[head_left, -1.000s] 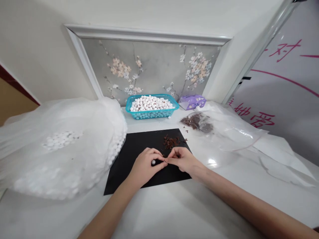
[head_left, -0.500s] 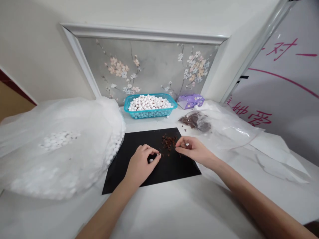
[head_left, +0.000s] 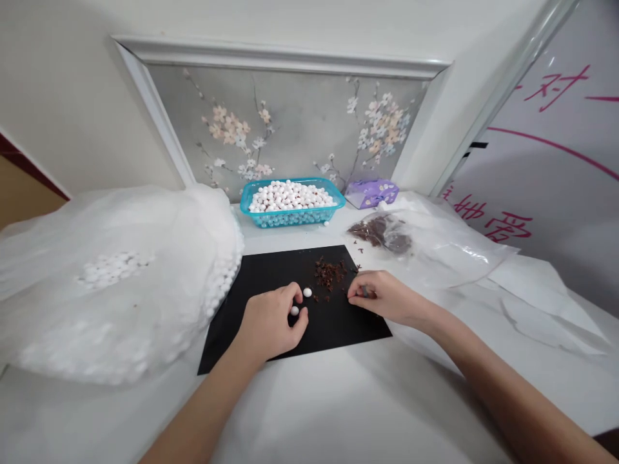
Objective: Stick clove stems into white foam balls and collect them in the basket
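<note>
My left hand [head_left: 273,320] rests over the left part of a black mat [head_left: 333,328], thumb and index finger apart. One small white ball [head_left: 294,310] lies in the gap between them. Just beyond the index fingertip sits a second white ball [head_left: 307,292]. At the mat's right edge my right hand [head_left: 374,293] has thumb and fingertips pinched together; whatever they hold, if anything, is too small to make out. Between the hands, a little farther back, is a loose pile of small brown pieces [head_left: 329,273], with a few scattered around it.
A blue basket [head_left: 293,211] heaped with white balls stands at the back, beside a purple packet [head_left: 372,193]. Left of the mat bulges a large translucent bag [head_left: 159,309] of white balls. A clear plastic bag [head_left: 449,251] with brown pieces lies at the right.
My left thumb and index finger have parted, letting go of one white ball, which now lies on the mat. My right hand has shifted slightly right and nearer, and its fingers have closed more.
</note>
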Demonstrator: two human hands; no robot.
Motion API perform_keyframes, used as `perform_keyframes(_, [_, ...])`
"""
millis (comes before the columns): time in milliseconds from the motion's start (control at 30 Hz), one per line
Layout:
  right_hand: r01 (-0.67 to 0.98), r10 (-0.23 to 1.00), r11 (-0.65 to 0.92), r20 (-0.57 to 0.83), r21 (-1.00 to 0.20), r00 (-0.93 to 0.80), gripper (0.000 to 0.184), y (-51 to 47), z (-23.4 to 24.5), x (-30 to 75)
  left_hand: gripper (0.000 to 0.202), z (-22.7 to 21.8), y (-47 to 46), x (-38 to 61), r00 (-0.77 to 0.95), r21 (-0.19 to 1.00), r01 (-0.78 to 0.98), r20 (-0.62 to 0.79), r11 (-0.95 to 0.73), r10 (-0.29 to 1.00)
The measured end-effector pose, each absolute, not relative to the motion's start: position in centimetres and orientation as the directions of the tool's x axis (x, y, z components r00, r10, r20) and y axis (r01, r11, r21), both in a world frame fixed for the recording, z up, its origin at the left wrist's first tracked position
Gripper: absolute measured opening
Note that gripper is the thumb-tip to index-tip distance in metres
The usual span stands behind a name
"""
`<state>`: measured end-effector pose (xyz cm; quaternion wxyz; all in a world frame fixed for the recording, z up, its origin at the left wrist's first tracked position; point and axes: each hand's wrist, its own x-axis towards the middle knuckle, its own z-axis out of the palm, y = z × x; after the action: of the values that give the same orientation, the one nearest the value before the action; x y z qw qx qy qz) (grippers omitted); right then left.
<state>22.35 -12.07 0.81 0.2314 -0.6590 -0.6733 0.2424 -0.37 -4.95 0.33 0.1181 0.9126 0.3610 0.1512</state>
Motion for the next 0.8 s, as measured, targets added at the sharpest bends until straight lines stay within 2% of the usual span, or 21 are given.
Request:
perform_keyframes(133, [0.768,0.998,0.053,0.049,-0.639,-0.028,0.011,-12.1,0.7,21.9,0.006,0.3,-4.9,-0.5,0.748,0.306,0.556,0.221,-0.773,0.626])
perform_keyframes(400, [0.715,0.973,0.149,0.231,-0.683,0.018,0.01,-12.0,0.0,20.3,0.008,-0.1,-4.8,-0.2,0.735,0.359,0.512,0.288,-0.781,0.614])
perform_keyframes(567, [0.637,0.93,0.203,0.35,-0.744,0.112,0.008,-12.3,-1.1,18.6,0.01,-0.5,-4.9,0.1,0.762,0.486,0.464,0.207,-0.74,0.614])
perform_keyframes(800, [0.645,0.906,0.211,0.394,-0.734,0.153,0.008,-12.3,-1.1,18.4,0.012,-0.6,-4.8,0.2,0.742,0.459,0.509,0.195,-0.728,0.641])
